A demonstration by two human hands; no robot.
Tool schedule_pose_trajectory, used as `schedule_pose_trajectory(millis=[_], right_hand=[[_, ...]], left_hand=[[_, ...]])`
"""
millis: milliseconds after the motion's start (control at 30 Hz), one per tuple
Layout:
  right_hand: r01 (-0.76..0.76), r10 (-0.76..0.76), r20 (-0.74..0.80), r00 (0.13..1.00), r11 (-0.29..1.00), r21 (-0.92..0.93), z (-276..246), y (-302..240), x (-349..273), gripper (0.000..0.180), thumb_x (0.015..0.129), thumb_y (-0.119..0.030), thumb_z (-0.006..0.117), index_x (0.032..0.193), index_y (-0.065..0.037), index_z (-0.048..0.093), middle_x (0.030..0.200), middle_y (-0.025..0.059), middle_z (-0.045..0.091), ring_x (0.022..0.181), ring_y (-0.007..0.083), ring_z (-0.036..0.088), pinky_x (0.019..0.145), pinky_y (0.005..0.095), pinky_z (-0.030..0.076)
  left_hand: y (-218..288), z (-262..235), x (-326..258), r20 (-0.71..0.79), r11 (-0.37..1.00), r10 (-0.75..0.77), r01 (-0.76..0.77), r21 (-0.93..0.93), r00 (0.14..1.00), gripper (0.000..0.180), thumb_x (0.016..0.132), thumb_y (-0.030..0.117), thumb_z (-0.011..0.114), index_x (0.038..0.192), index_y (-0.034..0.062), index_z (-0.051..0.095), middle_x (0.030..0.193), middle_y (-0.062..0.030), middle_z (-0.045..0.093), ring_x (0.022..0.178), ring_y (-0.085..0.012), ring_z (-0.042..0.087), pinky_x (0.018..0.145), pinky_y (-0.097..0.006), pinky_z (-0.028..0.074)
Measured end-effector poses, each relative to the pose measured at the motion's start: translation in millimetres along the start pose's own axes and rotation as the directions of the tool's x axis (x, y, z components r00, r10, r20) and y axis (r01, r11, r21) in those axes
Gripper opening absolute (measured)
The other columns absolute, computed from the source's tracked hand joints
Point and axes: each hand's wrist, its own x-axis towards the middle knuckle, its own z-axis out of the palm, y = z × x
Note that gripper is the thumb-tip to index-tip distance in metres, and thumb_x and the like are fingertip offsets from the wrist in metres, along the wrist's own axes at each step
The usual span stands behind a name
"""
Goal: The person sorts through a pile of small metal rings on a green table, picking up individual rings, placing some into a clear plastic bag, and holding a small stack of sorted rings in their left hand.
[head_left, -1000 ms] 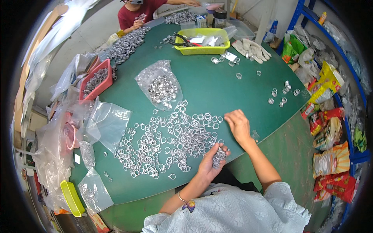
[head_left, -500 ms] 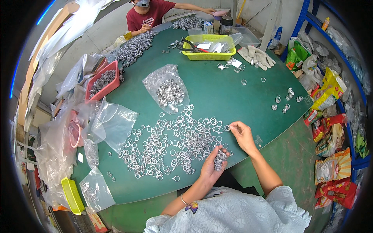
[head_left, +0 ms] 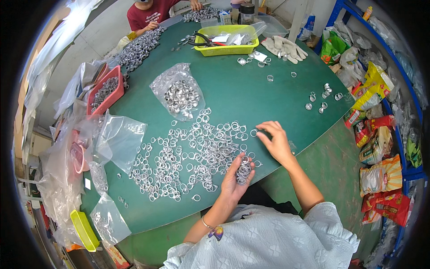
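Note:
Small silver metal rings, each with a little tab, lie in a wide loose heap (head_left: 215,150) on the green table. My left hand (head_left: 230,184) is cupped at the heap's near right edge, fingers curled round a clump of rings (head_left: 243,171). To its upper right, my right hand (head_left: 278,144) hovers with thumb and forefinger apart. Just left of those fingertips is a single ring (head_left: 254,132), and I see nothing between the fingers. Beyond the heap rests a clear plastic bag (head_left: 181,95) of shiny round metal pieces.
A yellow basket (head_left: 206,50) with pliers, white work gloves (head_left: 286,48) and scattered metal pieces (head_left: 324,107) lie farther off. At left are a pink bin (head_left: 117,93) and plastic bags (head_left: 123,141). A co-worker (head_left: 150,15) sits across, beside another heap. Blue shelving (head_left: 340,6) stands right.
The whole view has shifted, so the table appears higher and farther left. My right thumb and forefinger have parted beside the single ring. My left hand still holds its clump. The co-worker's outstretched arm has drawn back.

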Motion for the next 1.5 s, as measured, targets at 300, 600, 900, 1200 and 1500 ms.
schedule_pose_trajectory(millis=[300,600,900,1200,1500], right_hand=[[0.048,-0.048,0.020,0.999,0.999,-0.018,26,30,-7,0.011,0.074,-0.006,0.067,0.083,-0.001,0.062,0.093,0.0084,0.058,0.086,0.0268,0.053,0.075,0.0377,0.043],[0.295,-0.256,0.181,0.949,0.925,-0.238,32,12,-6,0.014,0.072,-0.010,0.069,0.084,-0.004,0.062,0.094,0.0048,0.057,0.090,0.0240,0.052,0.075,0.0366,0.040],[0.376,-0.335,0.200,0.921,0.899,-0.224,47,9,7,0.013,0.072,-0.009,0.067,0.080,-0.003,0.058,0.096,0.0080,0.056,0.094,0.0257,0.051,0.079,0.0376,0.039],[0.308,-0.289,0.129,0.949,0.937,-0.166,42,15,13,0.014,0.073,-0.007,0.067,0.083,-0.004,0.058,0.094,0.0069,0.054,0.092,0.0252,0.050,0.078,0.0374,0.038],[0.240,-0.222,0.144,0.964,0.963,-0.120,46,20,9,0.012,0.075,-0.007,0.066,0.082,-0.004,0.057,0.094,0.0074,0.055,0.091,0.0259,0.051,0.079,0.0366,0.038]], left_hand=[[-1,-5,-1,0.120,0.988,-0.035,0.052,-0.142,0.992,0.021,0.091,0.024,0.057,0.106,0.0103,0.059,0.110,-0.0117,0.058,0.101,-0.0274,0.057,0.075,-0.039,0.057],[-2,3,-3,0.036,0.991,-0.005,0.010,-0.132,0.999,0.019,0.089,0.022,0.059,0.104,0.0096,0.058,0.105,-0.0107,0.058,0.094,-0.0227,0.055,0.060,-0.029,0.052],[-3,4,-4,0.038,0.988,0.008,-0.002,-0.152,0.999,0.019,0.089,0.021,0.060,0.104,0.0097,0.058,0.106,-0.0108,0.058,0.093,-0.0226,0.055,0.061,-0.030,0.053],[-1,3,-6,0.006,0.988,0.015,-0.014,-0.155,1.000,0.019,0.090,0.021,0.058,0.105,0.0097,0.057,0.106,-0.0102,0.058,0.094,-0.0226,0.055,0.063,-0.029,0.053],[-1,8,-7,-0.007,0.987,0.020,-0.021,-0.160,1.000,0.018,0.091,0.021,0.058,0.104,0.0097,0.057,0.105,-0.0097,0.058,0.094,-0.0223,0.055,0.063,-0.029,0.053]])
